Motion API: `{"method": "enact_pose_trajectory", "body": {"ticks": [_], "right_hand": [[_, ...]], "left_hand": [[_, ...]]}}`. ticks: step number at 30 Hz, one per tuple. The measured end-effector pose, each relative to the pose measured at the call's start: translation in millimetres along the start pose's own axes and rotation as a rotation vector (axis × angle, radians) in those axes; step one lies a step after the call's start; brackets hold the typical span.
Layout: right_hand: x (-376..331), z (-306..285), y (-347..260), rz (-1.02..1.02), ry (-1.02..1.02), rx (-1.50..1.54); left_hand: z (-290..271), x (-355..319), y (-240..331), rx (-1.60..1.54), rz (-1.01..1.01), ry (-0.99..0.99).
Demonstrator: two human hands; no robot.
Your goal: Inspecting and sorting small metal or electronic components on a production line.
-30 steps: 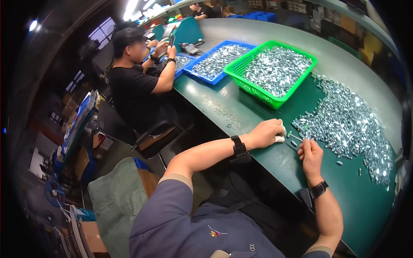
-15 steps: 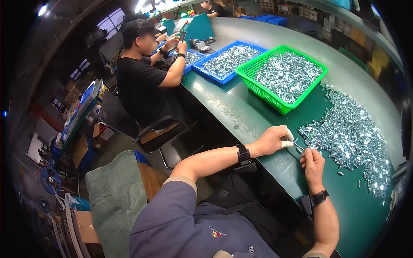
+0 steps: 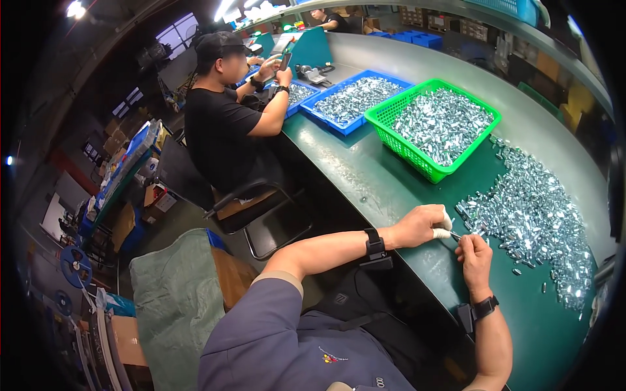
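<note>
Two hands: both over the worktop (image 3: 521,335), near edge, fingertips close to each other.
Left hand (image 3: 419,225): white covers (image 3: 442,232) on the fingertips, fingers curled in at one end of the rod; can't tell whether they pinch a part, the covers hide it.
Right hand (image 3: 475,255): thumb and fingers pinching a thin dark rod (image 3: 456,236), which points toward the left fingertips.
Rod: short stretch visible between the hands; far end hidden or too small to tell.
Wrists: black band with a small box on each.
Pile (image 3: 531,212): small shiny metal parts, loose on the worktop, just beyond the right hand, spreading off to the right.
Strays: two parts off the pile's near side, one (image 3: 517,272) near the right hand, one (image 3: 544,287) further right.
Basket (image 3: 399,144): green, perforated, filled with similar parts; left of the pile, beyond the left hand.
Blue tray (image 3: 326,124): parts in it too, just left of the basket.
Second tray (image 3: 297,108): blue, further left, parts inside, partly behind the co-worker's arm.
Co-worker (image 3: 222,133): seated at left, black cap and shirt, phone (image 3: 285,62) held up in one hand, the other raised beside it.
Sheet (image 3: 176,293): grey-green, lower left, draped next to a brown carton (image 3: 233,277).
</note>
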State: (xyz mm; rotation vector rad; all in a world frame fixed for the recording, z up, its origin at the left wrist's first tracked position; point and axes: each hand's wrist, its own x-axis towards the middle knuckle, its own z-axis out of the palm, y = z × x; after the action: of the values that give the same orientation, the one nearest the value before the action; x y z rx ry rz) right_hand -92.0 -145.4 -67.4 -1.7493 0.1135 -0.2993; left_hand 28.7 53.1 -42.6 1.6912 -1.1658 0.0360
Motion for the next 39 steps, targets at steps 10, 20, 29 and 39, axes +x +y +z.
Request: {"method": "enact_pose_trajectory", "body": {"ticks": [10, 20, 29, 39], "right_hand": [[1.7, -7.2, 0.0, 0.061, -0.063, 0.024], [1.0, -8.1, 11.6, 0.032, 0.246, 0.191], [9.6, -6.4, 6.6, 0.028, 0.395, 0.298], [1.4, -2.3, -3.1, 0.029, 0.187, 0.158]], "left_hand": [[14.2, 8.4, 14.5, 0.021, 0.059, -0.077], [-36.9, 51.4, 15.7, 0.37, 0.359, 0.095], [-45.7, 73.7, 5.8, 0.561, 0.254, -0.042], [-8.6, 26.6, -10.6, 0.465, 0.053, -0.305]]}}
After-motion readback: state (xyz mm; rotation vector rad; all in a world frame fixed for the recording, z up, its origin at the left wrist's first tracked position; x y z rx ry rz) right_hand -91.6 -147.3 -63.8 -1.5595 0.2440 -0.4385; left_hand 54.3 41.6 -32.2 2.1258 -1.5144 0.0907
